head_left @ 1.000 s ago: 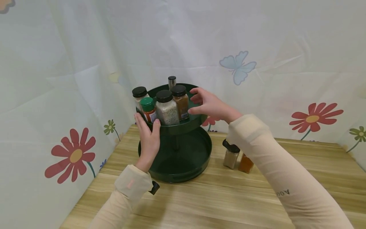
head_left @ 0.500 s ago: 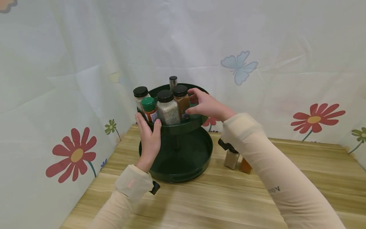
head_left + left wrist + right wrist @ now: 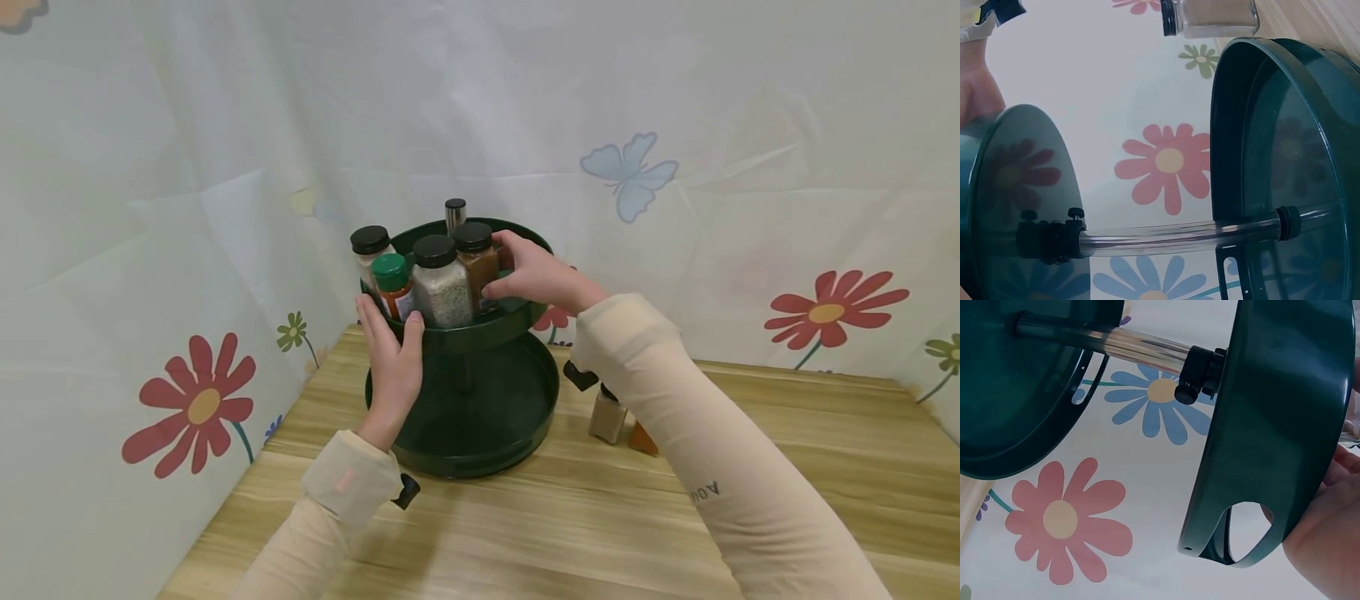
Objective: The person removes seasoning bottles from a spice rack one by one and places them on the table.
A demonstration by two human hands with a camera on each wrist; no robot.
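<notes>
A two-tier dark green rack [image 3: 480,335] stands on the table. On its upper tray, my right hand [image 3: 536,273] holds a black-capped spice jar [image 3: 480,268] with brown contents, thumb in front and fingers behind. My left hand [image 3: 393,367] rests against the tray's near-left side, its fingers extended and thumb at the rim. Beside that hand is a green-capped spice bottle [image 3: 394,290]. Between it and the brown jar stands a square jar [image 3: 444,293] of pale grains. The left wrist view shows the upper tray's underside [image 3: 1035,150]; the right wrist view shows its outer wall [image 3: 1279,425].
Another black-capped jar [image 3: 369,250] and a slim silver shaker [image 3: 455,215] also stand on the upper tray. Below is the lower tray [image 3: 480,462]. On the table at right are a beige spice jar [image 3: 607,418] and an orange one [image 3: 643,440], partly behind the sleeve.
My right hand has moved left from beside the brown spice jar and now has its thumb and fingers on it. My left hand has stayed at the tray.
</notes>
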